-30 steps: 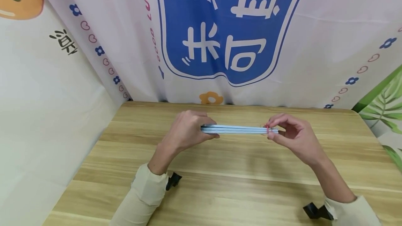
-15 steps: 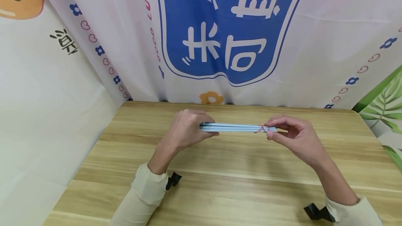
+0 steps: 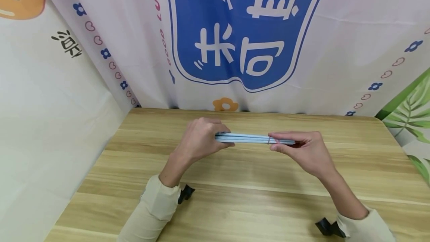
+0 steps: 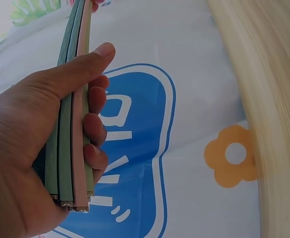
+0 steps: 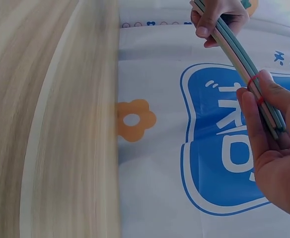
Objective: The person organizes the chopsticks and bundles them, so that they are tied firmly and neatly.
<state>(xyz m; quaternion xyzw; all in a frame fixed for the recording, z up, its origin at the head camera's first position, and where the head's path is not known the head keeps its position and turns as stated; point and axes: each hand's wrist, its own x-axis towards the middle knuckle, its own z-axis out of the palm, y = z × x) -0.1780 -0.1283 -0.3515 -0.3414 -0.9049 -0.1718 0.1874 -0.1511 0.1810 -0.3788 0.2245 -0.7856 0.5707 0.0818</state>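
A bundle of chopsticks [image 3: 248,137], pale blue in the head view and green and pink in the wrist views, is held level above the table. My left hand [image 3: 201,139] grips its left end, thumb across one side and fingers curled round the other. Square ends of the chopsticks [image 4: 65,163] stick out below the palm in the left wrist view. A thin red rubber band [image 5: 254,81] loops round the bundle near its right end. My right hand [image 3: 309,146] pinches the bundle at the band between thumb and fingers, the right tips lying inside the hand.
Below the hands lies a wood-grain table [image 3: 235,204]. A white cloth [image 3: 339,47] with a blue printed panel hangs behind its far edge. Black wrist mounts [image 3: 186,194] sit by both sleeves.
My right hand has moved left along the bundle, and the red rubber band sits further from the right tips. My left hand keeps its grip in nearly the same place.
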